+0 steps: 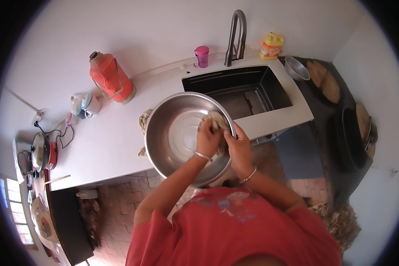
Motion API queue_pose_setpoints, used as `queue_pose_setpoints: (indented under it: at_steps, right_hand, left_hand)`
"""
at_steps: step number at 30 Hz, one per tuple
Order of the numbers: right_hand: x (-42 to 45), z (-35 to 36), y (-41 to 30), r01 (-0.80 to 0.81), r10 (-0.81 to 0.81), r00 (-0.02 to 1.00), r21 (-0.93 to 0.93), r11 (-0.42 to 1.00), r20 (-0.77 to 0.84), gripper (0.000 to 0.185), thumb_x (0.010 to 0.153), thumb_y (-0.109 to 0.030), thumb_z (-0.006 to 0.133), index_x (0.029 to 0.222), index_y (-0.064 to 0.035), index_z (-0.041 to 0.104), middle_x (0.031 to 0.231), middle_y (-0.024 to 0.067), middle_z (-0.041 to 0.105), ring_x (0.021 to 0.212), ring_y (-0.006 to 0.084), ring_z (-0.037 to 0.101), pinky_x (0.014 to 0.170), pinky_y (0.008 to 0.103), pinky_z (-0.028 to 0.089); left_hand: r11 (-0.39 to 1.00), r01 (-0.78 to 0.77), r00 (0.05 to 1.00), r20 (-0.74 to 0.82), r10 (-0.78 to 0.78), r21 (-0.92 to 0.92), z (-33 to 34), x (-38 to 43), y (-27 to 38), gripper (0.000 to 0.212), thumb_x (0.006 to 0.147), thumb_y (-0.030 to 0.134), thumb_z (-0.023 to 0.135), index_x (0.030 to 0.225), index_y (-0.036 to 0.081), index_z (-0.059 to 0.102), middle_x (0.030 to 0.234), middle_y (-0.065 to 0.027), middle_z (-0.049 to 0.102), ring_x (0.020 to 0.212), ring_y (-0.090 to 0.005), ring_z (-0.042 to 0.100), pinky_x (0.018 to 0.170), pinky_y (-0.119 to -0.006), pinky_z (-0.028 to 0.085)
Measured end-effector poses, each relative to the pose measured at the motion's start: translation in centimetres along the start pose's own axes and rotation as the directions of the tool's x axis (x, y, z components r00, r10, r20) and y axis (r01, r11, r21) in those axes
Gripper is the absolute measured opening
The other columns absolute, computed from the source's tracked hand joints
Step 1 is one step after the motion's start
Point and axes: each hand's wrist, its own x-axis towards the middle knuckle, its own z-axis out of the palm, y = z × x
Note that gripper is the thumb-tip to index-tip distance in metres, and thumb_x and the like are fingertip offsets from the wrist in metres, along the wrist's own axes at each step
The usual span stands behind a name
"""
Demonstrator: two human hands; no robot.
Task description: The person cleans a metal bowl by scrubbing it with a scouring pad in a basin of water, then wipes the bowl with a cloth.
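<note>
A large stainless steel basin (166,133) is held up over the counter's front edge, left of and partly overlapping the black sink (242,91). My left hand (208,138) is inside it, closed on a pale, crumpled cloth (216,118) against the basin's right inner wall. My right hand (238,143) grips the basin's right rim, its thumb on the inner side. The basin holds no visible water. Part of another crumpled, brownish cloth (143,121) shows on the counter behind the basin's left side; the rest is hidden.
A curved faucet (236,40), a pink lidded cup (202,57) and a yellow jug (271,46) stand behind the sink. A red thermos (111,78) and a lidded mug (91,103) are at the left rear. A metal bowl (297,68) and a dark stove surface (329,133) lie right.
</note>
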Motion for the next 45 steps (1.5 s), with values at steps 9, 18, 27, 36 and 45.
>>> queue_pose_setpoints:
  at_steps: [9,18,27,36,45]
  right_hand:
    - [1.5,-1.1,-1.4,-0.036,0.036,0.999,-0.007,0.999,-0.016,0.038,0.086,-0.002,0.055,0.123,-0.0063,0.052,0.071,-0.0077,0.049,0.054,0.0001,0.033,0.046,0.0166,0.028]
    - [3.1,-3.0,-0.8,-0.072,0.072,0.997,0.018,0.997,-0.003,0.036,0.085,-0.002,0.055,0.12,-0.0054,0.054,0.071,-0.0063,0.049,0.051,-0.0002,0.032,0.044,0.0162,0.026]
    - [2.1,-1.6,-2.4,-0.144,0.143,0.978,-0.002,0.99,0.149,0.054,0.07,0.01,0.045,0.122,-0.0035,0.053,0.097,0.0023,0.062,0.062,0.0018,0.046,0.055,0.0165,0.04]
    - [2.8,-2.4,-2.6,-0.02,0.019,0.988,0.008,1.0,0.155,0.054,0.071,0.01,0.044,0.122,-0.0041,0.054,0.097,0.0005,0.062,0.06,-0.0002,0.044,0.054,0.0155,0.038]
    - [1.7,-0.2,0.1,0.098,-0.067,0.954,-0.093,0.991,0.292,0.05,0.073,0.011,0.044,0.12,-0.0029,0.055,0.106,0.0045,0.062,0.071,0.003,0.05,0.063,0.0172,0.042]
  left_hand:
    - [0.845,0.02,0.674,-0.617,-0.406,-0.534,-3.7,7.0,-2.3,0.026,0.076,0.014,0.066,0.091,-0.004,0.055,0.082,-0.0091,0.06,0.07,-0.015,0.056,0.06,-0.028,0.047]
    - [0.61,-0.322,0.941,0.177,0.287,0.724,-6.7,1.4,3.0,0.031,0.078,0.005,0.054,0.109,0.006,0.058,0.114,-0.0107,0.056,0.112,-0.0276,0.049,0.097,-0.04,0.036]
    - [-0.131,-0.708,0.684,0.72,0.116,0.694,-10.5,4.0,4.2,0.043,0.076,0.012,0.05,0.12,0.01,0.052,0.13,-0.0024,0.043,0.128,-0.0193,0.031,0.107,-0.039,0.024]
    - [-0.054,-0.487,0.864,0.473,-0.171,0.871,-11.6,-2.4,3.8,0.046,0.079,0.038,0.055,0.104,0.0,0.061,0.118,-0.0141,0.049,0.11,-0.0293,0.042,0.097,-0.038,0.033]
    - [0.702,0.152,0.906,0.186,-0.381,0.696,-4.0,-12.4,3.1,0.046,0.078,0.044,0.059,0.097,0.002,0.061,0.092,-0.0126,0.059,0.088,-0.0296,0.055,0.076,-0.038,0.043]
